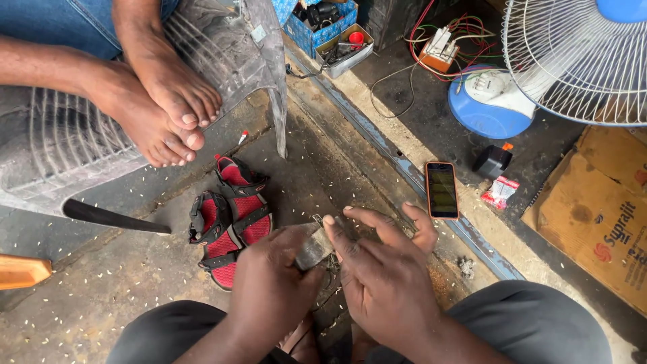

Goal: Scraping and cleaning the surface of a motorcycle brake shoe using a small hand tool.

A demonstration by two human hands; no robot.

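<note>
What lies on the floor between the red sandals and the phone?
In the head view, the person's two hands, left and right, working a small metal piece, lie between the red sandals and the phone.

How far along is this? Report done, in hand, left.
Done: only brownish dust on the floor. In hand: left hand grips a grey metal piece, right hand presses flat on it. Left: cannot tell; its lower end is hidden.

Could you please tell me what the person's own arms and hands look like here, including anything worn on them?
Both forearms are bare, with no sleeves in view. The left hand and right hand wear no gloves, and no rings, watch or bracelets are visible. The fingernails are short and unpainted.
</note>
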